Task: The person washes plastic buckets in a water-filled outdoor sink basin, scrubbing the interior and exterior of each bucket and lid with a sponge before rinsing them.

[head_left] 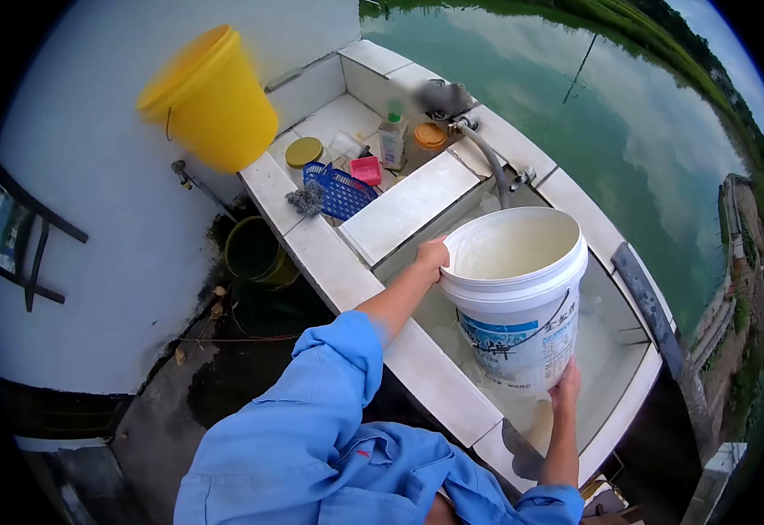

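White plastic, the bucket [515,337] is in both hands within the near compartment of the tiled basin [443,381], its mouth facing upward and unlidded. The left hand [433,256] has its fingers curled tightly over the rim; the right hand [566,385] has its fingers bent around the lower edge, gripping it, though the tips are hidden. Taking hold thus looks done, with the bucket secured top and bottom; letting go of it is not yet done. Whether its base hangs clear or rests on something below cannot be told, nor whether the pale inside holds any liquid. The hose [491,162] leads from the tap [462,125] down into the basin behind the bucket; no flow can be made out. Beyond the divider [413,206], the blue basket [340,192] and orange-lidded jar [430,136] lie untouched by either hand.
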Motion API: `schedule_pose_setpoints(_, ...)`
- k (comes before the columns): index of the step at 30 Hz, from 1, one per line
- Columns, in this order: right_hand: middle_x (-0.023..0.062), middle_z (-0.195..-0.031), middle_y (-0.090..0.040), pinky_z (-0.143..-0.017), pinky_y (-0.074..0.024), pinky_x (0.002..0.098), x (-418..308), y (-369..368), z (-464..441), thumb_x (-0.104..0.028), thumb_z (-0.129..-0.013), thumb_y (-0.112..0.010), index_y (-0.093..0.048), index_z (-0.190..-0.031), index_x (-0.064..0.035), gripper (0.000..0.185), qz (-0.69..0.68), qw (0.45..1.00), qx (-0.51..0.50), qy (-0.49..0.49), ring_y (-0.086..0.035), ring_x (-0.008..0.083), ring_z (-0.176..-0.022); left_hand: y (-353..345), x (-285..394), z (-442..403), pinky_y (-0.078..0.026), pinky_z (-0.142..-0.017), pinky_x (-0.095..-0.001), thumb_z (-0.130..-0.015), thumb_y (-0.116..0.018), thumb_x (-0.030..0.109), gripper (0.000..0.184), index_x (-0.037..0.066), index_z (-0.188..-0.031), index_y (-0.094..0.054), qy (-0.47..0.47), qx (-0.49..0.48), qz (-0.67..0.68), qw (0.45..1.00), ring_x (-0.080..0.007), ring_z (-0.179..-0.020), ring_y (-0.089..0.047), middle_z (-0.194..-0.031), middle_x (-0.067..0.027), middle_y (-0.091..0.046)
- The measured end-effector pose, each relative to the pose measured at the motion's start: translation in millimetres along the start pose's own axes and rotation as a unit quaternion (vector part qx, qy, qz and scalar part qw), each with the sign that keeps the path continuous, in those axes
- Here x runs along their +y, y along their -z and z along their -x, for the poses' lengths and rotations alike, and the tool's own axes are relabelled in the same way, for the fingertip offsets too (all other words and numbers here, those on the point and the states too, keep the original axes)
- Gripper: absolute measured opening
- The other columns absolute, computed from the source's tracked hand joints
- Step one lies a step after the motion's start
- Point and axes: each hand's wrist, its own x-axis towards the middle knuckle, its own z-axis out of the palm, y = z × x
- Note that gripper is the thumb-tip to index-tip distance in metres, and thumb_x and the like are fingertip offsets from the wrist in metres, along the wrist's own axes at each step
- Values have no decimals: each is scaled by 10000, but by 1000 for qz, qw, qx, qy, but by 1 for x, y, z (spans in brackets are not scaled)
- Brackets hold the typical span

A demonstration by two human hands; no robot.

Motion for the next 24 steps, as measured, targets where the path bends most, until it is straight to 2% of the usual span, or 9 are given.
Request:
schedule_pose_setpoints(2, 91, -963, -595, -637, -518, 328, -12, 2, 6, -392, -880, -473, -480, -1068, -58, 383, 22, 999, 24, 5, -605, 190, -803, 7, 8, 25, -477, -612, -418, -547, -376, -154, 687, -1, -1208, -482, 74, -1, 20, 997, -307, -861, -577, -1011, -186, -573)
schedule_pose_setpoints(6, 84, -979, -609, -694, -511, 307, -28, 3, 15, -352, -885, -481, -509, -1081, -24, 383, 26, 1000, 10, -3, -606, 170, -820, 20, -3, 32, -464, -516, -529, -635, -417, -77, 387, -26, -1002, -530, 178, 91, -22, 979, -311, -772, -586, -924, -174, -551)
schedule_pose_setpoints(7, 84, -979, -609, -694, -511, 307, -35, 3, 20, -352, -885, -481, -509, -1081, -24, 383, 33, 999, 19, -3, -606, 170, -820, 27, -13, 26, -462, -507, -570, -669, -436, -23, 274, -17, -930, -516, 200, 43, -34, 978, -316, -780, -585, -927, -178, -538)
schedule_pose_setpoints(10, 85, -978, -613, -711, -502, 306, -63, -2, 36, -329, -892, -475, -528, -1060, -2, 372, 81, 996, 14, -21, -605, 167, -820, 33, -30, 21, -482, -657, -573, -694, -408, -24, 400, 36, -1073, -521, 276, 8, -26, 961, -321, -924, -562, -1017, -143, -542)
schedule_pose_setpoints(12, 77, -857, -633, -639, -498, 273, -85, -12, 50, -340, -886, -495, -573, -929, -9, 342, 103, 994, 44, 2, -609, 149, -708, 31, -25, 37, -483, -668, -576, -689, -415, -25, 396, 23, -1068, -520, 294, -17, -3, 956, -321, -929, -562, -1011, -150, -544)
schedule_pose_setpoints(17, 78, -806, -628, -612, -481, 260, -136, 9, 76, -284, -844, -587, -576, -888, 33, 321, 189, 972, 130, 42, -582, 126, -657, 18, -36, 64, -490, -685, -565, -676, -437, -29, 405, 6, -1073, -509, 345, -92, 38, 933, -334, -948, -547, -1058, -177, -510)
schedule_pose_setpoints(20, 63, -784, -628, -591, -471, 249, -165, 6, 105, -286, -843, -588, -590, -835, 22, 309, 209, 962, 166, 53, -576, 118, -637, 3, -52, 77, -466, -676, -576, -743, -405, 29, 292, -28, -1025, -453, 376, -61, 48, 923, -358, -881, -547, -1014, -202, -483)
schedule_pose_setpoints(22, 52, -757, -624, -570, -463, 249, -183, 9, 123, -284, -836, -599, -591, -788, 4, 293, 227, 953, 189, 62, -567, 109, -617, -1, -64, 85, -465, -679, -575, -749, -396, 28, 321, -39, -1062, -420, 404, -139, 47, 903, -353, -918, -531, -1058, -206, -463)
schedule_pose_setpoints(24, 88, -889, -644, -650, -487, 269, -208, 28, 138, -282, -852, -567, -592, -983, 27, 337, 269, 943, 193, 40, -615, 147, -723, -7, -65, 99, -464, -716, -574, -727, -425, -10, 386, -32, -1112, -395, 443, -158, 72, 880, -365, -1007, -474, -1123, -192, -395)
